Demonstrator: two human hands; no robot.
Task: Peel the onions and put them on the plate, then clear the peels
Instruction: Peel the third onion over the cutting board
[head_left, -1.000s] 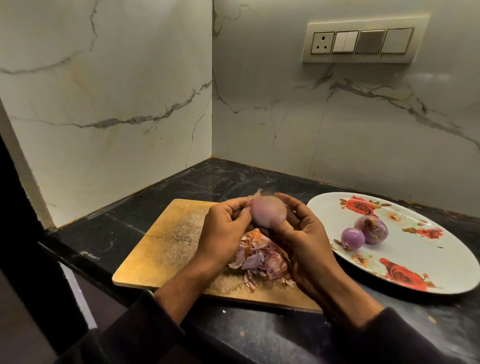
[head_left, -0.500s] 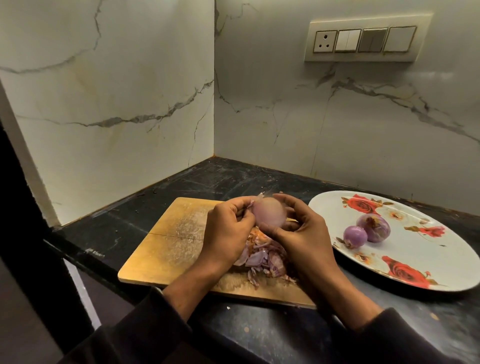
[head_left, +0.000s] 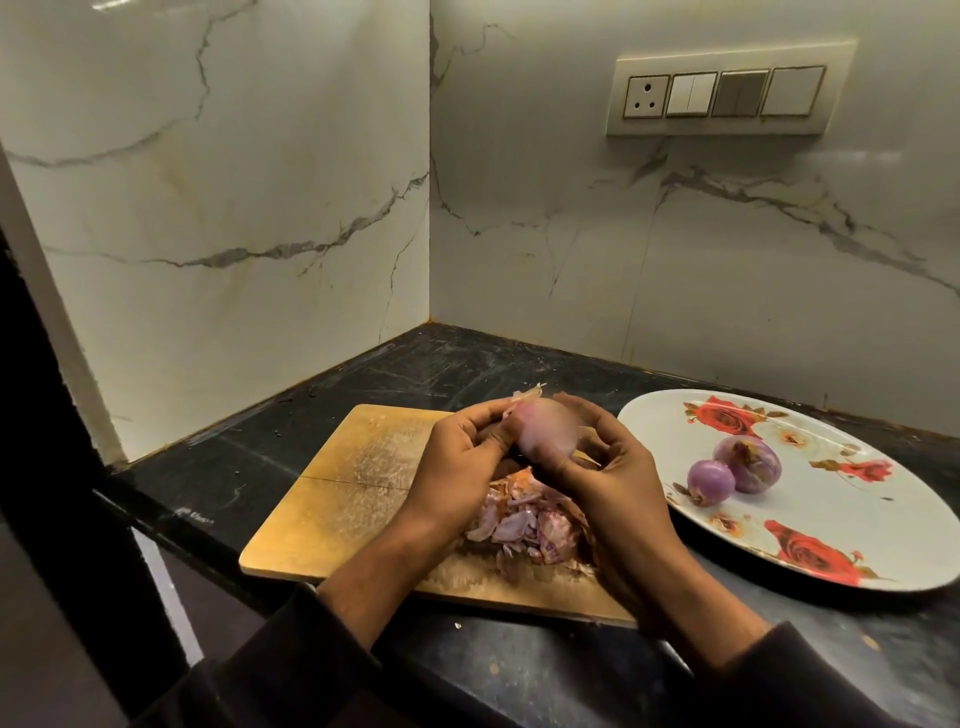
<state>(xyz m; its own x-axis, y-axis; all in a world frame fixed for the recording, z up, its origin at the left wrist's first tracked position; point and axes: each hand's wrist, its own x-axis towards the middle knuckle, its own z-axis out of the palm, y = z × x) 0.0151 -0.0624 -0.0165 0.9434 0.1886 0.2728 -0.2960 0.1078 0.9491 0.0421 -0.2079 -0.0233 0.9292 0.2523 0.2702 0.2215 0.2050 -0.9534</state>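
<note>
At the left of centre lay the wooden chopping board (head_left: 363, 499) on the dark table (head_left: 218, 483). Over it, the left hand (head_left: 457, 462) had its fingers curled in against the left side of the onion (head_left: 545, 434), thumb and fingertips pinching at a papery flap of skin that stuck up at the onion's top. The onion was held above the board at mid-frame, pale pink and smooth, blurred, mostly bare of skin. It was probably light and firm, but its peeled surface likely slick, so a cupping hold round its middle suited it better than a fingertip pinch; the loose skin was thin and brittle and would likely tear if pulled fast. Beneath the hands sat the heap of peels (head_left: 524, 525), purple and orange-brown flakes, light enough to scatter. The right hand (head_left: 618, 483) cradled the onion from the right and below, fingers wrapped round it. Further right, on the flowered plate (head_left: 841, 551), two peeled onions (head_left: 732, 470) rested touching, one small and round, glossy violet, the larger one behind it with a brown patch on its face.
</note>
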